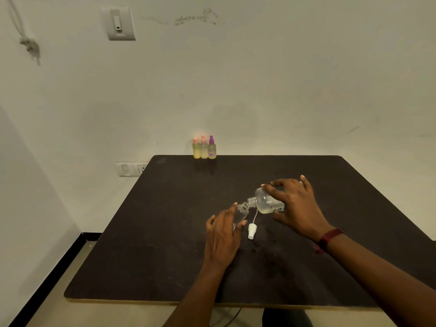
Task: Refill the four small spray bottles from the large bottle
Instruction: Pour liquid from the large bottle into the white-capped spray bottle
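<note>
— So, what is the right hand [297, 207] doing with the large clear plastic bottle [266, 202]?
— It is gripping the body, fingers curled over the top and thumb underneath, and tipping it almost flat so that its open neck is meeting the mouth of the small clear spray bottle [242, 213].
— And the left hand [221, 235]?
— It is pinching that small bottle between fingers and thumb and leaning it toward the big one, I'd judge to line up two narrow mouths without spilling.
— Why is the white spray cap with its thin tube [251, 232] lying on the dark brown table [141, 232]?
— It is lying just beside the left thumb, probably for quick refitting. Three small yellowish capped spray bottles [204, 149] are standing together at the far edge, seemingly filled.
</note>
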